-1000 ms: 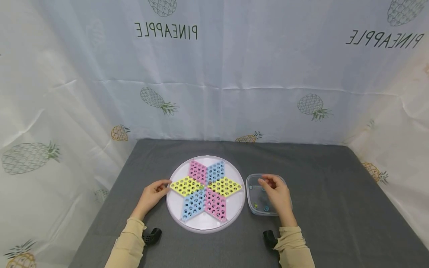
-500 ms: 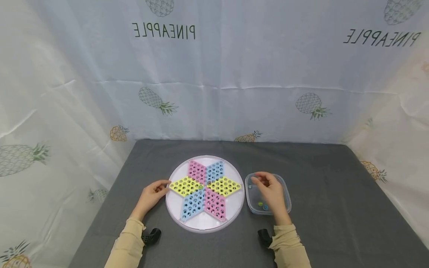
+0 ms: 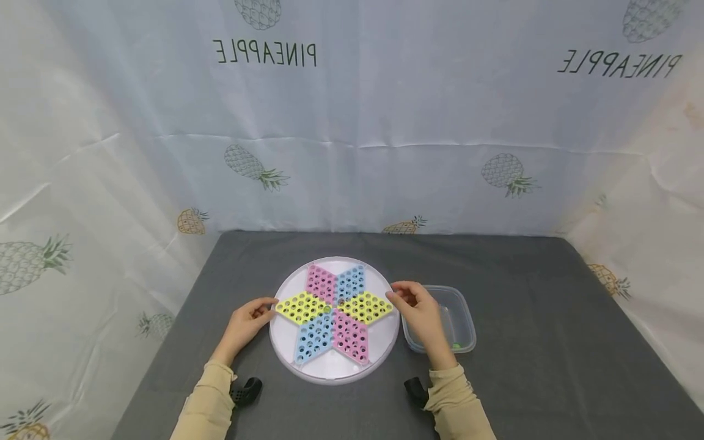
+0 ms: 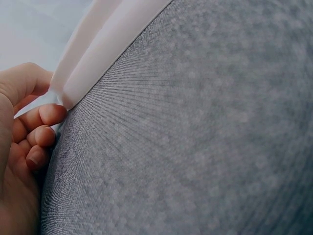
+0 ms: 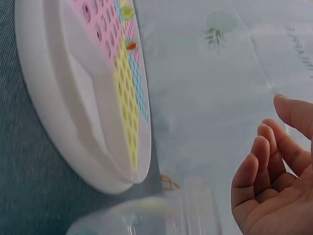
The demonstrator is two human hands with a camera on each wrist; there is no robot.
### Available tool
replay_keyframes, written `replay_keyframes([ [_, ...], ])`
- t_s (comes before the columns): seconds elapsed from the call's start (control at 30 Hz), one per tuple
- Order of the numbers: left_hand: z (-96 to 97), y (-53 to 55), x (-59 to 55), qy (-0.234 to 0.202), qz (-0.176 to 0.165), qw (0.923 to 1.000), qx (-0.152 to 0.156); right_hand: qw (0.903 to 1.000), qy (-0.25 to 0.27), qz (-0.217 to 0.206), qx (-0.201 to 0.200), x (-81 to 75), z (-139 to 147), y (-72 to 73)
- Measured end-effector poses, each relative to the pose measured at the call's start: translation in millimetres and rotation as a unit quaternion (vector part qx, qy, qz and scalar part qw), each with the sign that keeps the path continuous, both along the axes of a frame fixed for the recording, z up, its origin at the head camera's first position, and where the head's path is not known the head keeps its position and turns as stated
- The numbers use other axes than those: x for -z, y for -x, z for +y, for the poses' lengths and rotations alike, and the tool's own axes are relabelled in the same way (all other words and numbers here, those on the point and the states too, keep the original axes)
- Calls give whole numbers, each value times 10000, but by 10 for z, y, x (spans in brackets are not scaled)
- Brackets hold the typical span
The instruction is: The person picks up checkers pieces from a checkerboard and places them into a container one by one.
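Note:
A round white Chinese checkers board (image 3: pixel 385 342) with a pink, blue and yellow star lies on the grey table. My left hand (image 3: pixel 249 322) holds its left rim, the thumb over the edge and the fingertips at its side in the left wrist view. A green marble (image 3: pixel 327 309) and a reddish marble (image 3: pixel 341 301) sit near the star's middle. Beside the board's right rim hovers my right hand (image 3: pixel 420 315), its fingers loosely curled. In the right wrist view its thumb and fingertips are apart, with nothing visible between them.
A clear plastic container (image 3: pixel 467 311) stands just right of the board, partly behind my right hand and wrist. Inside it a green marble (image 3: pixel 456 346) shows. A pineapple-print curtain (image 3: pixel 352 183) hangs behind the table.
My right hand has moved left from over the container to the board's right edge. A green marble in the container appears farther right. My left hand stays on the rim.

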State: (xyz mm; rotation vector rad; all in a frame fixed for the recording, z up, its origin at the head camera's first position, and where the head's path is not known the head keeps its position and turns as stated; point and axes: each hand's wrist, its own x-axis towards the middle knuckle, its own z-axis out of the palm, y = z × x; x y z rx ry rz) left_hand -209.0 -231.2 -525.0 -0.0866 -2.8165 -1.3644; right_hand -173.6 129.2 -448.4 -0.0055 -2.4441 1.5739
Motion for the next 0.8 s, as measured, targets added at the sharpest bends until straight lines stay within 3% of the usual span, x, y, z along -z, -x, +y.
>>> replay_keyframes([
  [0.37, -8, -12, -18, 64, -124, 9999, -25, 9981, 130, 385, -456, -4, -341, 67],
  [0.57, -9, -6, -7, 98, -139, 9999, -22, 9968, 170, 250, -745, 65, -479, 114],
  [0.8, -9, -3, -12, 134, -170, 9998, -29, 9975, 118, 55, -699, 121, -575, 168],
])
